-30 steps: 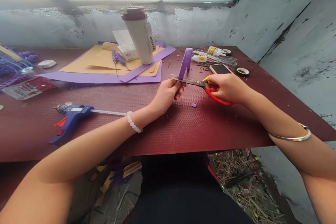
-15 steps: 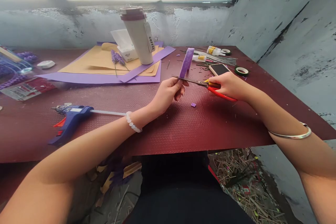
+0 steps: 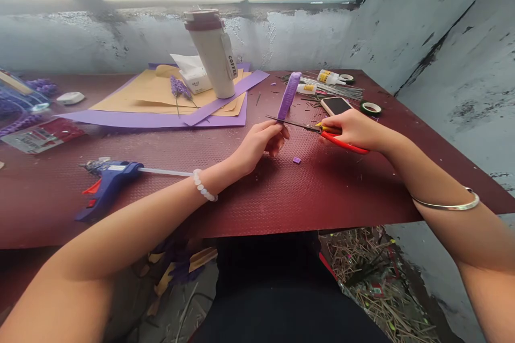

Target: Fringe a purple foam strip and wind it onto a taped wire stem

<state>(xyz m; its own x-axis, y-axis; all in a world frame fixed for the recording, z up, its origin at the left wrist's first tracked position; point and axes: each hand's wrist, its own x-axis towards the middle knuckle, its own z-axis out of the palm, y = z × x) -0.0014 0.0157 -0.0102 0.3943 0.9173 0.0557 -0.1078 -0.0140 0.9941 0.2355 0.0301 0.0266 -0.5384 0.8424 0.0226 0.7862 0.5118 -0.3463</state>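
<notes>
Pinched in the fingers of my left hand (image 3: 263, 139) is the lower end of a purple paper strip (image 3: 288, 97), which stands up and curls over at its top. My right hand (image 3: 354, 131) grips red-handled scissors (image 3: 344, 143). Their dark blades reach left across the strip's lower end, close to my left fingertips. Whether the blades are apart or closed is too fine to tell. A small purple scrap (image 3: 296, 160) lies on the table below the blades.
A blue glue gun (image 3: 115, 185) lies at left, its glue stick near my left wrist. Behind are a coffee cup (image 3: 213, 56), brown paper (image 3: 120, 94) and a tissue box (image 3: 197, 80). A phone (image 3: 335, 105), glue bottles, wires and green tape (image 3: 370, 108) lie beyond my right hand.
Both hands, with the strip and the scissors, have shifted slightly to the right. The strip's curled top has turned and looks narrower. The purple scrap stays where it was.
</notes>
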